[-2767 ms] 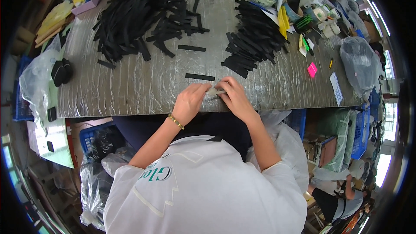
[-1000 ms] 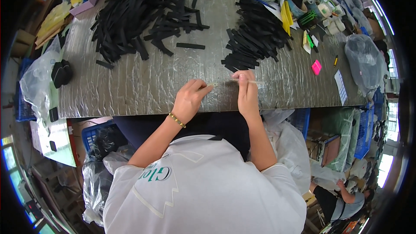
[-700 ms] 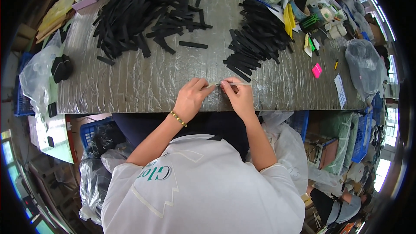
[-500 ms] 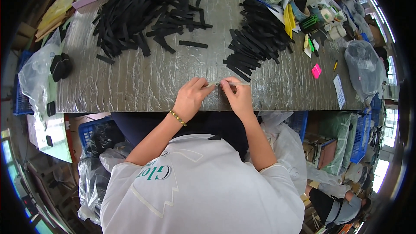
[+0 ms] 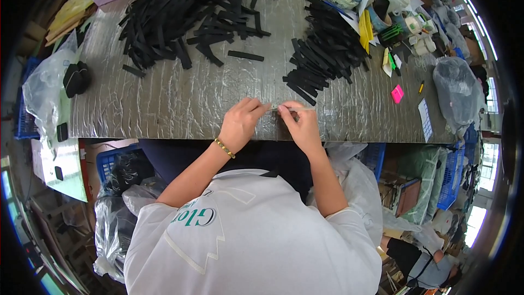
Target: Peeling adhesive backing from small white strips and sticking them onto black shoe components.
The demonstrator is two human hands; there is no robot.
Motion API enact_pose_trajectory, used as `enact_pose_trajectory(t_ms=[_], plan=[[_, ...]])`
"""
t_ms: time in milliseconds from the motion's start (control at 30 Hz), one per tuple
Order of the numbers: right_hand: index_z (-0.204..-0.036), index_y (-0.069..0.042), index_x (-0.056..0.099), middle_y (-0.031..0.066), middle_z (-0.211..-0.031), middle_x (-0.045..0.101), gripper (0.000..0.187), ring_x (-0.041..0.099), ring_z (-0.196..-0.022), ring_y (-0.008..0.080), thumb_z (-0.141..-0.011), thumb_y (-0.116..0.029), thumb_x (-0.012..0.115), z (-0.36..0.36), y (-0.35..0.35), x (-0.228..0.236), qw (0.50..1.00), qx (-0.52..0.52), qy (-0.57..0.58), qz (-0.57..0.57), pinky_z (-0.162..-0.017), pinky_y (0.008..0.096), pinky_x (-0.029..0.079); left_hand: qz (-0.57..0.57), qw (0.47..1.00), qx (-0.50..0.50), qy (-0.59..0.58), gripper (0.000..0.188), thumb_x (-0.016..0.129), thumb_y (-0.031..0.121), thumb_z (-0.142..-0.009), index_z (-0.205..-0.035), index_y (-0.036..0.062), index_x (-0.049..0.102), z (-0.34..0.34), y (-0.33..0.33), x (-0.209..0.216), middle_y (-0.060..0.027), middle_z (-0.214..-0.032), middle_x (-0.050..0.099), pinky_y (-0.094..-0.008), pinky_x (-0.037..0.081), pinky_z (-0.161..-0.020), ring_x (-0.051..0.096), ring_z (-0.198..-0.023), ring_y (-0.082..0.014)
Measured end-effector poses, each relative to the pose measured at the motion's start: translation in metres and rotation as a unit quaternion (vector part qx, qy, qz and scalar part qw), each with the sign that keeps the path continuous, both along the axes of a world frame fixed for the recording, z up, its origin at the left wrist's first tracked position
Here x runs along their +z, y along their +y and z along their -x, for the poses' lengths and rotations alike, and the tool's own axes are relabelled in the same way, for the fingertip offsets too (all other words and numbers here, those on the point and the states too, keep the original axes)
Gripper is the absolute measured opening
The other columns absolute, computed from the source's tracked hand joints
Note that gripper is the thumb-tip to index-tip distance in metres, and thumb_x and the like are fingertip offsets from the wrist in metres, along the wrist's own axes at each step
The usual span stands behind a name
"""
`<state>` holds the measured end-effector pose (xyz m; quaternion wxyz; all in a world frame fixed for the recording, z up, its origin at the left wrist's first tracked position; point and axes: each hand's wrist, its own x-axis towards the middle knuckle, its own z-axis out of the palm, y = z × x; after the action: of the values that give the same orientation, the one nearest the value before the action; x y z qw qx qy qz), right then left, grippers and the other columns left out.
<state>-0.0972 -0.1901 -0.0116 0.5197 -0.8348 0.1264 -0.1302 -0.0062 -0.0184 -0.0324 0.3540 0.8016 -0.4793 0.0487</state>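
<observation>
Near the front edge of the table, a thin pale strip (image 5: pixel 274 107) runs between my two hands. My left hand (image 5: pixel 239 122), with a beaded bracelet at the wrist, is closed, thumb and fingertips pinched at the strip's left end. My right hand (image 5: pixel 303 127) is also closed and pinches the strip, part of which shows beyond the fingers. What material the strip is, I cannot tell. Just beyond my right hand lies a pile of short black strips (image 5: pixel 327 49), roughly lined up. A larger, tangled heap of black strips (image 5: pixel 164 16) sits farther left, with one loose black strip (image 5: pixel 245 55) between them.
The table (image 5: pixel 164 104) has a wrinkled, shiny covering. At its right are a pink piece (image 5: pixel 397 94), a white card (image 5: pixel 425 120), a clear plastic bag (image 5: pixel 458 87) and cluttered tools. A black object (image 5: pixel 77 79) stands at the left edge. Another person (image 5: pixel 426 265) is behind at lower right.
My hands stay in nearly the same place, still pinching the pale strip; the fingertips are slightly farther apart, with more of the strip showing between them. The view has shifted slightly.
</observation>
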Motion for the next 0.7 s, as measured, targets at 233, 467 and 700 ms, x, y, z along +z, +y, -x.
enact_pose_trajectory(t_ms=[233, 467, 700], plan=[[-0.098, 0.007, 0.070, 0.0103, -0.089, 0.072, 0.018, 0.068, -0.079, 0.0156, -0.097, -0.009, 0.064, -0.009, 0.014, 0.000, 0.999, 0.035, 0.026, -0.010, -0.073, 0.0279, 0.053, 0.038, 0.997, 0.029, 0.056, 0.056, 0.061, -0.003, -0.085, -0.140, 0.0074, 0.054, 0.001, 0.001, -0.005, -0.0109, -0.092, 0.066, -0.0396, 0.056, -0.074, 0.064, -0.086, -0.0295], [-0.098, 0.007, 0.070, 0.0140, -0.089, 0.071, 0.017, 0.068, -0.077, 0.0226, -0.096, -0.009, 0.065, -0.015, 0.021, 0.007, 0.998, 0.043, 0.021, 0.044, -0.070, 0.0302, 0.052, 0.040, 0.996, 0.027, 0.070, 0.052, 0.061, -0.002, -0.089, -0.140, 0.0070, 0.054, -0.001, 0.001, -0.003, -0.0123, -0.095, 0.068, -0.0404, 0.056, -0.074, 0.066, -0.088, -0.0301], [-0.102, 0.003, 0.062, 0.0151, -0.101, 0.060, 0.010, 0.060, -0.095, 0.0344, -0.094, -0.004, 0.060, -0.013, 0.005, -0.001, 0.982, 0.103, -0.050, 0.153, -0.083, 0.0405, 0.047, 0.050, 0.994, 0.025, 0.091, 0.048, 0.061, -0.001, -0.089, -0.136, 0.0080, 0.056, -0.002, 0.004, -0.001, -0.0109, -0.095, 0.069, -0.0408, 0.056, -0.074, 0.066, -0.089, -0.0307]])
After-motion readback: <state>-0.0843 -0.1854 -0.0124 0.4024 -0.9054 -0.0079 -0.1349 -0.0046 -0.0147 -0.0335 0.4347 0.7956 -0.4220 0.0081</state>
